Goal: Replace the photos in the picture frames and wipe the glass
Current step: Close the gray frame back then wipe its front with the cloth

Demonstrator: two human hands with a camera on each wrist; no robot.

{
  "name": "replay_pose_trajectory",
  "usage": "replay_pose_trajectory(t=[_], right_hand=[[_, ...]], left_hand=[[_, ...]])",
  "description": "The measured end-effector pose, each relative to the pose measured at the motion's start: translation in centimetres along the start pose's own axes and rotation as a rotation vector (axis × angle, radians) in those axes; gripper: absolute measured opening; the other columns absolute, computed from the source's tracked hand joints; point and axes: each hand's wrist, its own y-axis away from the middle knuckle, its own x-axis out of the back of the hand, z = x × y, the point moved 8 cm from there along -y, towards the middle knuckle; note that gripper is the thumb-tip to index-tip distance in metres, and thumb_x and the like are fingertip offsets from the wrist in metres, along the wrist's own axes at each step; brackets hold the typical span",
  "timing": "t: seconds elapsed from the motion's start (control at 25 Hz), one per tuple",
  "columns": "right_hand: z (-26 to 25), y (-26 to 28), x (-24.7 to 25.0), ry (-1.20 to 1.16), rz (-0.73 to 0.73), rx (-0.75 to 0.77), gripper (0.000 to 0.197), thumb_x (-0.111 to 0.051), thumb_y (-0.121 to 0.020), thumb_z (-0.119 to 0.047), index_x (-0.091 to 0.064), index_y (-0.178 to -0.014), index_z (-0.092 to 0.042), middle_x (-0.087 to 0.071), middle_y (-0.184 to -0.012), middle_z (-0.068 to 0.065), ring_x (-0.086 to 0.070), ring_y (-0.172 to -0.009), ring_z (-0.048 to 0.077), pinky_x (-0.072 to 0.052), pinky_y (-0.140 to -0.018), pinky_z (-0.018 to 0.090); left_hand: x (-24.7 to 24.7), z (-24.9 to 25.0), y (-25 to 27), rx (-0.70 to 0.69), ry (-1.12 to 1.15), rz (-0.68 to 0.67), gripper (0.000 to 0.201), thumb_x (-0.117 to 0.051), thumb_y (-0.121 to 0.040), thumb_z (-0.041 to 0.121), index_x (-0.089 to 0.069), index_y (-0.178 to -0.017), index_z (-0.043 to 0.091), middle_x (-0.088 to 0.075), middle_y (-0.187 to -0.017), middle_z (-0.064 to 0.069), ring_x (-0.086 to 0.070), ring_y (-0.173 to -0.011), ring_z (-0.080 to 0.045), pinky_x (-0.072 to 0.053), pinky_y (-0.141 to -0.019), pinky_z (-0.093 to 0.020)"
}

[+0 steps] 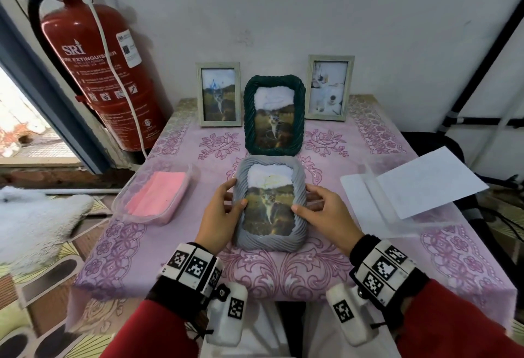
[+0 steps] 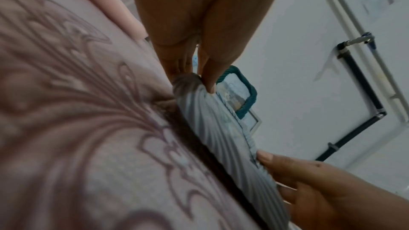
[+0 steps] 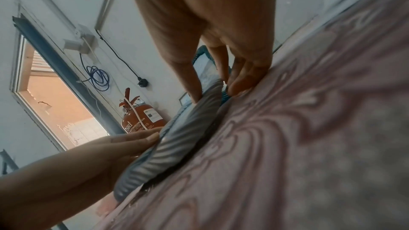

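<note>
- Left of our fingers: clear plastic tub (image 1: 192, 171) on the counter (image 1: 175, 244), folded pink cloth (image 1: 157, 194) inside, untouched, well apart from our left hand.
- Left hand (image 1: 219, 215): fingers curled on the left rim of the grey frame (image 1: 270, 244), thumb on the front, other fingers at the edge; the left wrist view shows a fingertip on the ribbed rim.
- Grey frame lies face up between both hands, near edge on the counter, far edge touching the foot of the green frame (image 1: 274, 113); cat photo (image 1: 269, 210) inside.
- Right hand (image 1: 326, 215): thumb on the right rim, fingers curled at the outer edge; gripping too.
- Beyond the fingers: two pale frames (image 1: 219, 93) (image 1: 330, 88) upright against the wall either side of the green one.
- Right of the fingers: second clear tray (image 1: 365, 210) with white sheets (image 1: 425, 184) on it, likely replacement photos; can't tell.
- Step, we judge: handling the grey frame, either about to turn it over to open the back or just set down; can't tell which.
- Next move calls for an even two-sided grip, lifting clear of the green frame so it isn't knocked.
</note>
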Motion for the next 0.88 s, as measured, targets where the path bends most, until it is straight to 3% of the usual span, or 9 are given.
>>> replay_pose_trajectory(t=[0.04,0.12,0.2,0.32,0.44,0.52,0.6,0.72,0.88], right_hand=[[-0.2,0.0,-0.2,0.041,-0.021,0.037,0.044,-0.069,-0.082,-0.01,-0.058,-0.124,-0.007,-0.066,-0.08,-0.017,-0.058,-0.07,-0.002,-0.05,-0.076,0.013],[-0.3,-0.1,-0.4,0.075,-0.045,0.066,0.04,-0.069,-0.082,-0.008,-0.061,-0.121,-0.006,-0.059,-0.058,-0.022,-0.05,-0.056,-0.006,-0.043,-0.064,0.005],[-0.1,-0.2,-0.4,0.08,-0.057,0.055,0.04,-0.069,-0.082,-0.009,-0.061,-0.121,-0.003,-0.067,-0.073,-0.007,-0.051,-0.066,0.001,-0.048,-0.069,0.017],[0.5,-0.4,-0.4,0.138,-0.048,0.038,0.045,-0.072,-0.08,-0.01,-0.056,-0.115,0.013,-0.049,-0.072,0.019,-0.036,-0.07,0.017,-0.038,-0.066,0.02],[0.7,-0.4,-0.1,0.177,0.011,0.041,0.055,-0.075,-0.076,-0.009,-0.054,-0.124,0.008,-0.046,-0.077,0.012,-0.039,-0.07,0.014,-0.036,-0.058,0.005],[0.5,-0.5,-0.1,0.191,0.023,0.05,0.055,-0.076,-0.075,-0.007,-0.056,-0.126,-0.002,-0.045,-0.078,0.006,-0.042,-0.066,0.01,-0.038,-0.059,0.003],[0.3,-0.4,-0.1,0.243,0.023,0.055,0.053,-0.076,-0.075,-0.009,-0.058,-0.124,-0.005,-0.047,-0.081,0.007,-0.043,-0.064,0.009,-0.039,-0.061,0.002],[0.1,-0.4,0.0,0.297,0.035,0.061,0.052,-0.076,-0.075,-0.011,-0.059,-0.124,-0.008,-0.049,-0.085,0.009,-0.046,-0.068,0.011,-0.039,-0.06,-0.001],[0.1,-0.4,-0.1,0.304,0.033,0.045,0.053,-0.076,-0.076,-0.012,-0.059,-0.125,-0.01,-0.049,-0.088,0.01,-0.047,-0.073,0.014,-0.038,-0.065,0.008]], left_hand=[[0.1,-0.3,-0.1,0.004,-0.046,0.001,0.05,-0.057,-0.091,0.017,-0.039,-0.138,0.014,-0.056,-0.107,-0.009,-0.058,-0.093,-0.024,-0.05,-0.082,-0.035],[0.2,-0.5,-0.2,0.0,-0.156,0.009,0.052,-0.059,-0.09,0.021,-0.039,-0.137,0.011,-0.055,-0.106,-0.003,-0.056,-0.097,-0.022,-0.043,-0.08,-0.026],[0.2,-0.4,-0.3,-0.036,-0.269,0.005,0.048,-0.061,-0.089,0.023,-0.047,-0.133,0.009,-0.057,-0.113,-0.005,-0.056,-0.105,-0.025,-0.044,-0.089,-0.029],[1.1,0.4,-0.1,-0.096,-0.404,0.045,0.041,-0.063,-0.087,0.023,-0.056,-0.125,0.011,-0.051,-0.124,-0.008,-0.048,-0.114,-0.026,-0.042,-0.098,-0.04],[4.6,2.5,0.1,-0.232,-0.311,0.184,0.03,-0.06,-0.089,0.02,-0.059,-0.119,0.018,-0.053,-0.117,-0.001,-0.052,-0.104,-0.015,-0.043,-0.082,-0.026],[8.2,3.3,-0.4,-0.284,-0.369,0.29,0.028,-0.059,-0.089,0.018,-0.06,-0.117,0.018,-0.058,-0.115,-0.001,-0.054,-0.1,-0.014,-0.043,-0.082,-0.026],[11.8,2.5,-1.6,-0.217,-0.479,0.32,0.032,-0.06,-0.088,0.016,-0.059,-0.12,0.013,-0.062,-0.116,-0.007,-0.057,-0.104,-0.023,-0.044,-0.09,-0.034],[14.2,-1.3,-3.2,0.027,-0.738,0.134,0.049,-0.064,-0.086,0.021,-0.05,-0.132,0.013,-0.06,-0.122,-0.01,-0.054,-0.115,-0.028,-0.039,-0.1,-0.037],[14.3,-3.2,-4.1,0.065,-0.8,-0.024,0.049,-0.068,-0.082,0.025,-0.055,-0.129,0.016,-0.058,-0.128,-0.008,-0.052,-0.118,-0.024,-0.038,-0.104,-0.034]])
